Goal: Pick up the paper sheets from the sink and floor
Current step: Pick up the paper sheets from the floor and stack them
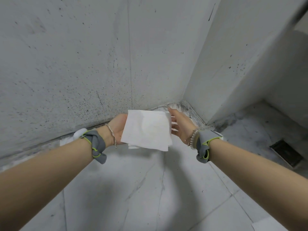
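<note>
Paper sheets between both hands' fingers (mostly hidden).

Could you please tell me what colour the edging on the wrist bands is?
Bright yellow-green on grey wrist bands, clearest in the head view.

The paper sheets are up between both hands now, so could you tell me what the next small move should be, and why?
Probably close the right hand onto the paper sheets. The left hand holds them from behind at one edge, while the right is open with spread fingers at the other, and the lower corners hang uneven. Another white sheet seems to lie on the floor tiles, bottom right.
</note>
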{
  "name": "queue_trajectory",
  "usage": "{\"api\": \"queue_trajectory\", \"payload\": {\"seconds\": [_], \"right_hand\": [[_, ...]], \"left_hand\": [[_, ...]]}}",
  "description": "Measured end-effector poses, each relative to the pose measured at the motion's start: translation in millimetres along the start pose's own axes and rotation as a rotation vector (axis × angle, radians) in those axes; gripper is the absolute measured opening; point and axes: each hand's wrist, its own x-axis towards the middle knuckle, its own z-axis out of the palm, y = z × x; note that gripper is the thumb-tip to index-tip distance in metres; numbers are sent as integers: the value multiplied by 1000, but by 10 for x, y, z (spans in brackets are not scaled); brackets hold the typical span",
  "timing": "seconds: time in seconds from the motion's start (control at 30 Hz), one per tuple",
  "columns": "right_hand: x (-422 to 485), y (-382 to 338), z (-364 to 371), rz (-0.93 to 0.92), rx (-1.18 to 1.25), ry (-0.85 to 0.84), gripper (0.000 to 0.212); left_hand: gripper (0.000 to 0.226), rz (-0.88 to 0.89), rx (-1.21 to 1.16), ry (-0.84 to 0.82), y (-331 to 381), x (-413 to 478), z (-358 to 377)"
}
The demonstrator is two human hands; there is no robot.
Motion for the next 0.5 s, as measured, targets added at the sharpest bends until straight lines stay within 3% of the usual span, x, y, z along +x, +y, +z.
{"api": "queue_trajectory", "payload": {"seconds": [0.17, 0.5], "right_hand": [[31, 12, 15, -83, -128, 147, 33], [6, 30, -19, -40, -122, 107, 36]], "left_hand": [[32, 8, 3, 74, 3, 2, -59], [42, 20, -14, 67, -10, 24, -63]]}}
